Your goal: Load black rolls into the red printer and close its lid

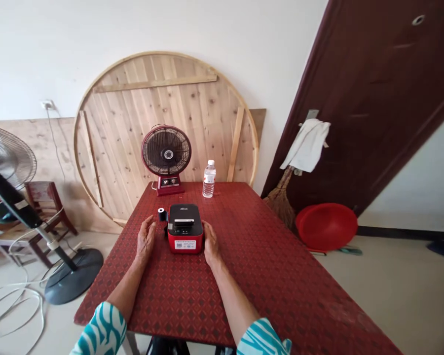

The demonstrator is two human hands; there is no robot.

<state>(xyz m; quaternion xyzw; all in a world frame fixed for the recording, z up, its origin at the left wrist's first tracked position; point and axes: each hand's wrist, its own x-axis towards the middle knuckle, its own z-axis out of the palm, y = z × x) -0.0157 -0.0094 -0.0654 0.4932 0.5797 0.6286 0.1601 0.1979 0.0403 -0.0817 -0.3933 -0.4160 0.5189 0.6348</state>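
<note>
- Left hand [145,240] lies open at the red label printer's [185,229] 9 o'clock.
- Right hand [210,241], open, touches its 3 o'clock side.
- Black roll [162,214] sits at 10 o'clock.

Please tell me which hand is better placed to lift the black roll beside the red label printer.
Probably the left hand: the roll stands just ahead of it, while the right hand is across the printer.

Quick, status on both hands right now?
Left hand: open, holding nothing, resting on the red tablecloth near the black roll.
Right hand: open, holding nothing, against the side of the red printer.
</note>
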